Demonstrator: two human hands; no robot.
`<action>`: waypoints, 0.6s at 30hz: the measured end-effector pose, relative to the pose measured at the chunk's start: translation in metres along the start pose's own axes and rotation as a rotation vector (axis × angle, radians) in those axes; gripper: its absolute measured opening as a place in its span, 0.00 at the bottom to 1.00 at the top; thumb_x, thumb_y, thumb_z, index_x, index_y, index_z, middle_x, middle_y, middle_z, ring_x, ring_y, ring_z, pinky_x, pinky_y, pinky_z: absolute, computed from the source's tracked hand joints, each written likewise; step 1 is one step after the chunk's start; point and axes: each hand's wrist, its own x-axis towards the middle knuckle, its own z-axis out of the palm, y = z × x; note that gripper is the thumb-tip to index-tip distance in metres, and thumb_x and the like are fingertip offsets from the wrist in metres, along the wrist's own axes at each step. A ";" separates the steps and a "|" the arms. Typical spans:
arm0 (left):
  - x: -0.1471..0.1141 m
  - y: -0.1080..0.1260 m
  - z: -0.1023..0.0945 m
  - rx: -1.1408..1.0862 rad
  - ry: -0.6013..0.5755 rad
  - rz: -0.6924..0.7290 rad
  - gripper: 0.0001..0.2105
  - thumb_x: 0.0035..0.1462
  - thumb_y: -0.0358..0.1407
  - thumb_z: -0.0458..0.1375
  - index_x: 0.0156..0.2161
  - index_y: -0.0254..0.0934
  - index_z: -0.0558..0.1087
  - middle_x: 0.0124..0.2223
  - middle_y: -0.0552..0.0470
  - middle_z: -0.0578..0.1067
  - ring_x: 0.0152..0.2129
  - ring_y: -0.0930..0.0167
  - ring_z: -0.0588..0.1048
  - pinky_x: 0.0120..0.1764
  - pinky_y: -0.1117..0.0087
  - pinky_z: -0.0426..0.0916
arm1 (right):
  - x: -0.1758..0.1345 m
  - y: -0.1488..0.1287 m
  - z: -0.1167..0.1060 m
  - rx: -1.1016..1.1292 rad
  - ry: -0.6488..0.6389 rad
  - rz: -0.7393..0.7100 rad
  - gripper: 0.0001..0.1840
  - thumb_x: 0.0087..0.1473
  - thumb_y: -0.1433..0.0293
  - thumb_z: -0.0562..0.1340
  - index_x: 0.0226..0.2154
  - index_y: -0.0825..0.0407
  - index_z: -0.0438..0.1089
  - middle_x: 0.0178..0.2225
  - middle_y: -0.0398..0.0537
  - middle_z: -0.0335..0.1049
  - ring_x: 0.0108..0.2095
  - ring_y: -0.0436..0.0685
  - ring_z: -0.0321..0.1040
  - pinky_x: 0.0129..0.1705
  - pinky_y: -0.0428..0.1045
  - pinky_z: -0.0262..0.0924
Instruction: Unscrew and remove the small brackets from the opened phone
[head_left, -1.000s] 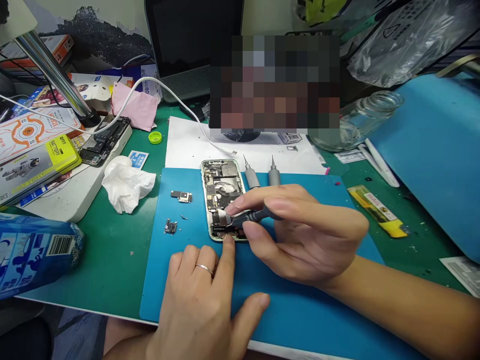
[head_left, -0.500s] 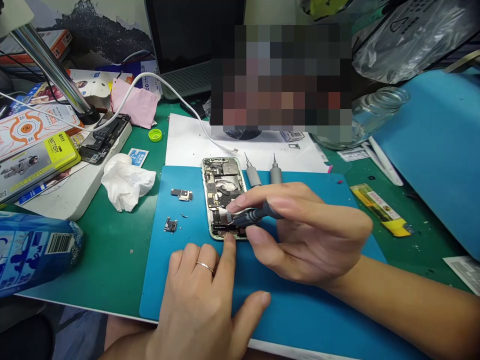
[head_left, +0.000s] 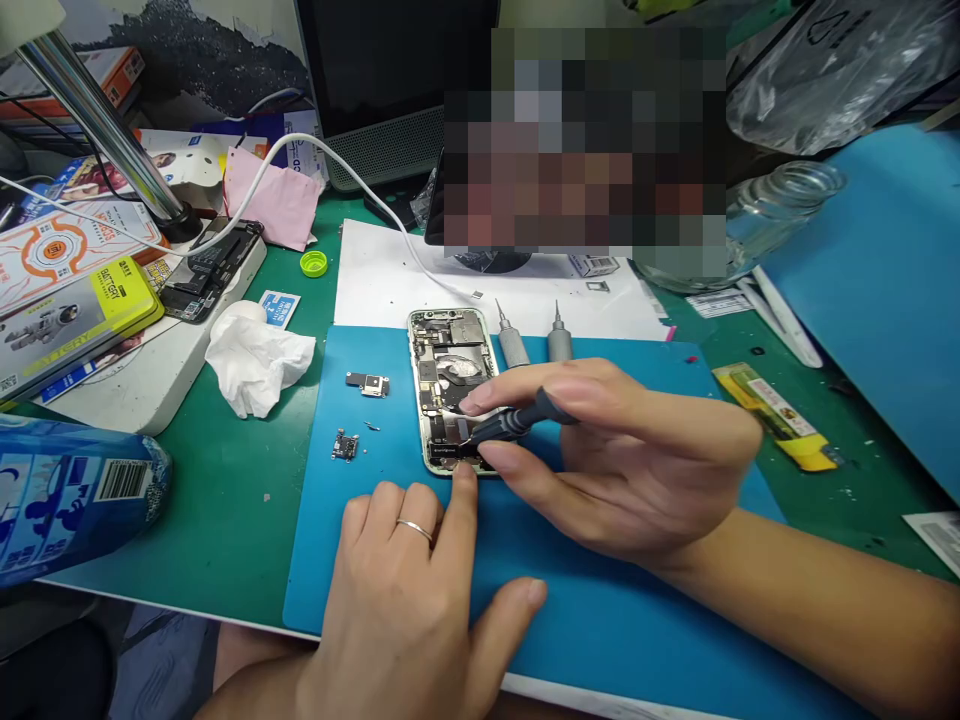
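On the blue mat [head_left: 592,640], the pale-rimmed phone [head_left: 442,375] seems fragile, best edge-held, left hand [head_left: 416,590] unclenched, right hand [head_left: 637,455] pinching dark-grey tool [head_left: 504,424].

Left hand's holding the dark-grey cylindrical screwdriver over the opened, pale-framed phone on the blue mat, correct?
Wrong hand: the head view shows the right hand holding the dark-grey screwdriver over the opened phone on the blue mat.
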 end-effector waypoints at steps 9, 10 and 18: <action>0.000 0.001 -0.001 0.001 -0.016 -0.001 0.26 0.73 0.47 0.51 0.65 0.28 0.67 0.39 0.49 0.71 0.34 0.63 0.64 0.35 0.61 0.56 | 0.002 -0.002 0.003 0.035 0.094 0.093 0.40 0.50 0.87 0.67 0.63 0.47 0.69 0.36 0.44 0.78 0.34 0.53 0.80 0.32 0.45 0.80; 0.001 0.001 -0.001 0.001 -0.014 0.001 0.26 0.73 0.47 0.51 0.65 0.28 0.67 0.39 0.49 0.71 0.34 0.63 0.64 0.35 0.61 0.56 | 0.002 -0.003 0.003 0.037 0.109 0.088 0.39 0.50 0.87 0.67 0.62 0.47 0.69 0.36 0.44 0.78 0.33 0.53 0.80 0.33 0.45 0.80; -0.001 0.001 -0.003 -0.043 0.000 -0.036 0.24 0.74 0.47 0.50 0.65 0.35 0.68 0.49 0.45 0.72 0.42 0.62 0.67 0.42 0.61 0.60 | 0.005 -0.001 0.003 0.105 0.121 0.081 0.41 0.51 0.86 0.67 0.64 0.43 0.67 0.36 0.41 0.78 0.33 0.51 0.80 0.30 0.42 0.79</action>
